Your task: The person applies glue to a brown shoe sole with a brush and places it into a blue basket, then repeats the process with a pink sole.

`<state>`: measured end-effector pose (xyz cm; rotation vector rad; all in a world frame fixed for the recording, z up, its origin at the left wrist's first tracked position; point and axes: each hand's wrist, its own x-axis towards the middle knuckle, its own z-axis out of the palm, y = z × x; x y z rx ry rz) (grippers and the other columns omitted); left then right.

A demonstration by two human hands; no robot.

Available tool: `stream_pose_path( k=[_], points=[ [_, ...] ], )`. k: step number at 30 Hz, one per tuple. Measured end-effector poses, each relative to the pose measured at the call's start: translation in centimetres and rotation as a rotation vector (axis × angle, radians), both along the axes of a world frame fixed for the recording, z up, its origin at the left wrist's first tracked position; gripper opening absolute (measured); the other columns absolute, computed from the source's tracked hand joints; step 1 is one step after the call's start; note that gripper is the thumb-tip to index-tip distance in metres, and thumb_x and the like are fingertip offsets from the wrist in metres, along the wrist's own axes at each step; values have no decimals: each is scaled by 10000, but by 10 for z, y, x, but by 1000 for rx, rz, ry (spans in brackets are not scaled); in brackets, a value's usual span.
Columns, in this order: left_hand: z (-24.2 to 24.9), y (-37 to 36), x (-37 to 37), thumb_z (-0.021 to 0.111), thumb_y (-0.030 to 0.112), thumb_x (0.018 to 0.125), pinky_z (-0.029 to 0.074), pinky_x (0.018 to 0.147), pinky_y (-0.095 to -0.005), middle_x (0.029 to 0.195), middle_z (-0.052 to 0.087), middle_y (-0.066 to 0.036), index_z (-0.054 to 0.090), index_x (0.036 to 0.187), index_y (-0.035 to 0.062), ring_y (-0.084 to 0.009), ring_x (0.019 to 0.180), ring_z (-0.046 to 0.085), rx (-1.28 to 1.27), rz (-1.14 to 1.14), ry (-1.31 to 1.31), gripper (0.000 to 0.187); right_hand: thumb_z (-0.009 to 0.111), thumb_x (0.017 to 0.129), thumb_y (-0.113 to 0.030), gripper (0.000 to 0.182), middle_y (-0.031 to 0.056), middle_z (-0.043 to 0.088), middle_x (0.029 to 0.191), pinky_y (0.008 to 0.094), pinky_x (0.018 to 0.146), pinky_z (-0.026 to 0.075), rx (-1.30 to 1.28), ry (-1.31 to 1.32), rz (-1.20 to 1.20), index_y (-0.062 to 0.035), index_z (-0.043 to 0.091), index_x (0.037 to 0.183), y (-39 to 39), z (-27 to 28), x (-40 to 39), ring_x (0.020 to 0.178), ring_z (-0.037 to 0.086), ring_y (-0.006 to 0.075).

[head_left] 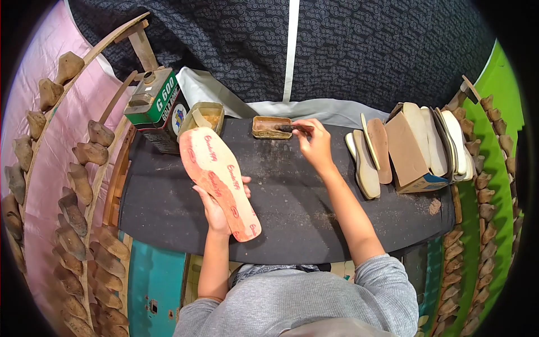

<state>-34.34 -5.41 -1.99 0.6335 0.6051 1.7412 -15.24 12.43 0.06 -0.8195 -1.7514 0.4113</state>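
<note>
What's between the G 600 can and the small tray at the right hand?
Head view: a larger open container beside the can, then bare dark cloth up to the small tray.

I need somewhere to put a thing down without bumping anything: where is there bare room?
On the dark cloth, dusty but bare: between the held sole and the right forearm, and at front left, beside the left forearm. Crowded: back left, with the can and tub, and the right, with the box and loose soles.

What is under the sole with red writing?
The left hand is under the sole; fingertips show past one edge. The hand's middle and the table beneath are covered.
</note>
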Motion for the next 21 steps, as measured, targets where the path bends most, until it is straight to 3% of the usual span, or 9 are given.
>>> stream_pose_path(
  k=[9,11,21],
  points=[
    [-8,-24,1,68,720,849,527,672,-348,1020,599,-221,398,1275,17,-247,739,612,-41,-75,8,885,632,746,31,104,166,611,856,356,685,520,-68,-110,51,25,629,850,64,-35,-29,761,641,305],
    [-11,-26,0,65,719,849,528,664,-346,1017,598,-223,404,1267,10,-249,738,613,-51,-86,-1,890,634,748,5,88,168,609,856,379,700,505,-19,-253,11,23,632,835,66,-34,-31,770,626,330],
    [-12,-30,2,61,718,850,532,660,-344,1012,598,-230,409,1265,5,-247,734,616,-56,-78,-11,896,630,749,6,80,148,611,855,378,697,504,20,-245,8,6,637,828,69,-43,-27,764,628,317]
  ],
)
